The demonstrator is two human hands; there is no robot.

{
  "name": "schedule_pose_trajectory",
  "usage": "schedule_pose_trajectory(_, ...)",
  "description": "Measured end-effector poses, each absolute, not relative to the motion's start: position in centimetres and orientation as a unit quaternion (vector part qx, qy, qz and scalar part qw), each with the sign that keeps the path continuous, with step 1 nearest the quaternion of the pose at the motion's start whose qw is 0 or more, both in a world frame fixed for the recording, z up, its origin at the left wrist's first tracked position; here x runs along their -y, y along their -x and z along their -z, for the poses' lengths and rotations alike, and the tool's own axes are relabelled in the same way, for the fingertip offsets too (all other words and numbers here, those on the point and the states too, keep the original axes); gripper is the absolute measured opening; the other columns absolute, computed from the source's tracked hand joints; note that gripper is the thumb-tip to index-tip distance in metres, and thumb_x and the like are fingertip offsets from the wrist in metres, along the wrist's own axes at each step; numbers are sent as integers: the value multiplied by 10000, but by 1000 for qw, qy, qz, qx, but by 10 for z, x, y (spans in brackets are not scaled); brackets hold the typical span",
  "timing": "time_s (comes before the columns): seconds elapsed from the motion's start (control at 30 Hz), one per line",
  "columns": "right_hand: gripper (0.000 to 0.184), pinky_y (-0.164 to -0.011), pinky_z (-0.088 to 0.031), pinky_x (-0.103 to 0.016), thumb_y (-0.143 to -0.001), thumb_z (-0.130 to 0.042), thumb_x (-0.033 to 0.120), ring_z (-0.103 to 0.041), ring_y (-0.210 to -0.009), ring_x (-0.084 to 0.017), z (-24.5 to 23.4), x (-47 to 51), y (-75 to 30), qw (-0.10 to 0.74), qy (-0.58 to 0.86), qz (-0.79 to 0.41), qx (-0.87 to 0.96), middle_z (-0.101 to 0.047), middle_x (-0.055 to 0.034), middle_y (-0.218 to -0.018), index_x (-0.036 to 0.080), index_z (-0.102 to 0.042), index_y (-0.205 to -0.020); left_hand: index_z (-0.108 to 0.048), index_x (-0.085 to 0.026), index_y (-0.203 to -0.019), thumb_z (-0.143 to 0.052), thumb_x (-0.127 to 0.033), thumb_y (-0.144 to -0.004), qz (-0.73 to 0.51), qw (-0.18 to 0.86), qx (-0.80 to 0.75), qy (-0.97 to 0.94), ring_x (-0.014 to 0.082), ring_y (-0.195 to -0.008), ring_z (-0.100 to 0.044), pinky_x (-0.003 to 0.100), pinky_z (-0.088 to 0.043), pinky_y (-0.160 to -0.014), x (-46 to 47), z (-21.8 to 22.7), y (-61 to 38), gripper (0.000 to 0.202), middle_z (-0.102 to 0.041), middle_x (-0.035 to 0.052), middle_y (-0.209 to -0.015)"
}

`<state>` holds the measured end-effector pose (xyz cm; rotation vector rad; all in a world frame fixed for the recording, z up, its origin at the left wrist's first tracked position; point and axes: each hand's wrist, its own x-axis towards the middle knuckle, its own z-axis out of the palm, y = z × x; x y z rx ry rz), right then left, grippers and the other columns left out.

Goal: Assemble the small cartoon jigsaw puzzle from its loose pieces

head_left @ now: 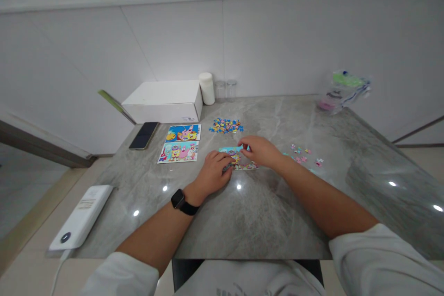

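A partly assembled jigsaw puzzle (237, 158) with cartoon figures lies on the table in front of me. My left hand (215, 172), with a black watch on the wrist, rests on its left part, fingers stretched over the surface. At the upper right of the puzzle, my right hand (260, 150) is closed in a pinch on a small puzzle piece, mostly hidden by the fingers. Loose pink and light-blue pieces (301, 159) are scattered to the right of that hand. Farther back sits a heap of blue and yellow pieces (226, 126).
Two cartoon picture cards, an upper one (183, 133) and a lower one (178, 152), lie left. Beyond are a phone (144, 136), white box (161, 101), white canister (207, 89) and two glasses (225, 91). A plastic bag (342, 92) stands back right; a white device (82, 217) front left.
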<state>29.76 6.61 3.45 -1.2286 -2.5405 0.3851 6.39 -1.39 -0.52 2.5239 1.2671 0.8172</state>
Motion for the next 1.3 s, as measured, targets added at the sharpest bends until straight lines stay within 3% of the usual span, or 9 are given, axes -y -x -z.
schedule_pose_trajectory(0.13,289,-791,-460,-282,-949,-637,215,-646,-808,-165,-60,-73,-325,229,467,-119,846,-761,-44,-996,206,-718,-1226,-740,-237,-1203,-615,-211,-979,-311,112,-427,-842,260,-1145,-641,475,-483,-1056,12,7,-63,258,-734,84,-1213)
schedule_pose_trajectory(0.23,307,-789,-465,-283,-947,-630,235,-643,-789,-163,-67,-72,-354,230,513,-111,819,-766,-41,-989,217,-718,-1241,-748,-232,-1175,-595,-221,-979,-333,126,-426,-832,256,-1143,-646,468,-494,-1044,10,8,-62,248,-735,84,-1184)
schedule_pose_trajectory(0.4,302,-815,-486,-289,-924,-631,260,-652,-801,-169,-48,-59,-416,211,604,-107,761,-773,-45,-985,216,-731,-1205,-746,-226,-1089,-559,-261,-999,-346,137,-426,-825,254,-1093,-662,455,-509,-1008,7,8,-62,211,-746,77,-1097)
schedule_pose_trajectory(0.67,347,-753,-514,-289,-929,-563,335,-661,-806,-181,-20,-66,-505,335,715,-146,596,-752,-66,-945,171,-728,-1185,-735,-214,-1047,-536,-227,-1016,-382,175,-418,-806,196,-935,-676,343,-535,-862,12,2,-61,201,-737,56,-1023)
schedule_pose_trajectory(0.97,192,-813,-498,-295,-933,-649,296,-709,-900,-203,-21,-62,-527,155,751,-66,638,-805,-82,-1013,204,-790,-1026,-744,-211,-1056,-587,-308,-1008,-372,191,-437,-796,154,-787,-631,284,-509,-701,12,0,-58,191,-707,51,-995)
schedule_pose_trajectory(1.3,144,-740,-490,-292,-893,-681,235,-722,-890,-215,-21,-60,-544,42,756,-92,646,-819,-92,-1013,216,-810,-954,-750,-223,-1087,-595,-350,-1007,-359,192,-461,-788,157,-775,-624,284,-512,-708,5,7,-54,216,-711,44,-982)
